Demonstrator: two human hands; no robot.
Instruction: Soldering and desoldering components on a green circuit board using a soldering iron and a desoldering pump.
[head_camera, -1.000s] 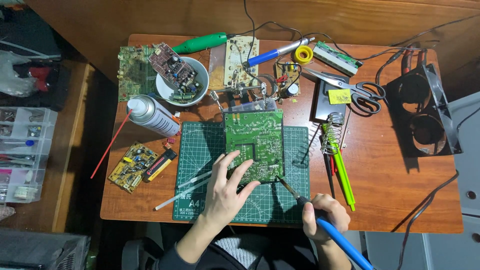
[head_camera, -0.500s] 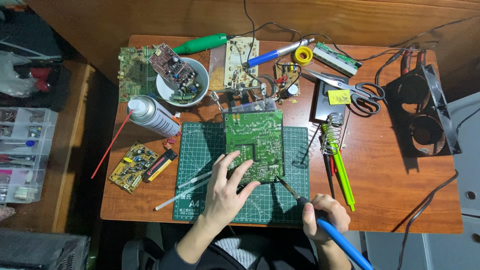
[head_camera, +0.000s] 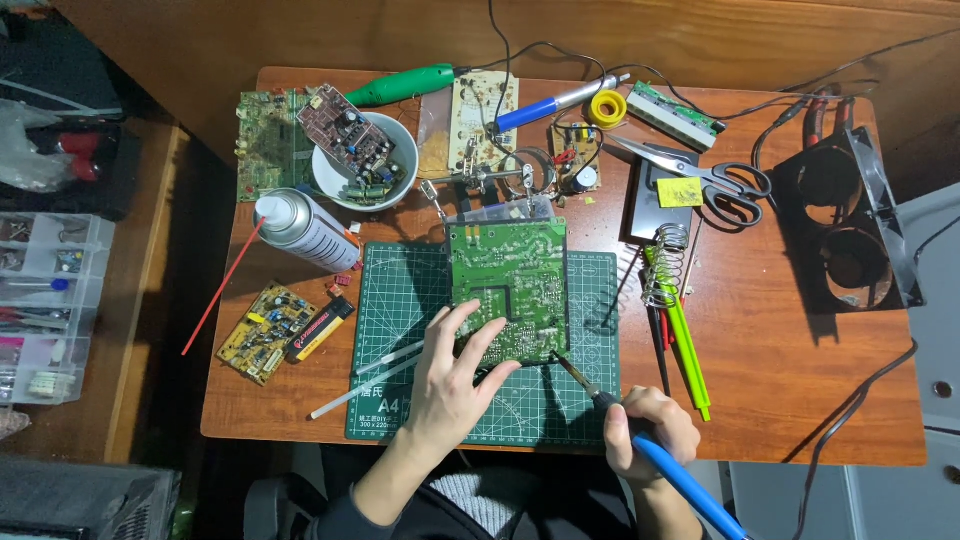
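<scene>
I see my right hand (head_camera: 650, 430) gripping the soldering iron (head_camera: 640, 430), tip angled up-left at the green board's (head_camera: 507, 285) lower-right corner; left fingers (head_camera: 470, 335) splayed there

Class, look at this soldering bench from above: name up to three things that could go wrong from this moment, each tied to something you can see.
1. The left hand lies on the green circuit board close to the soldering iron tip: a slip could burn fingers.
2. The spray can lies on its side near the work; it might roll.
3. Cables trail across the crowded table; a snag could drag tools off.
</scene>
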